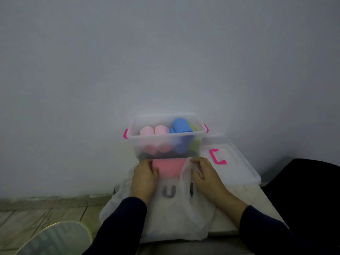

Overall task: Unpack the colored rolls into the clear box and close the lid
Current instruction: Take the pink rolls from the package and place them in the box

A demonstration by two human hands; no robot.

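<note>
A plain wall stands behind a small table (255,197). The box (166,142) holds pink and blue rolls. The lid (233,162) lies beside it. The left hand (145,176) grips a pink roll (168,167) in the bag (165,218). The right hand (204,173) pinches the bag open. Next, I think, lift that roll into the box.
</note>
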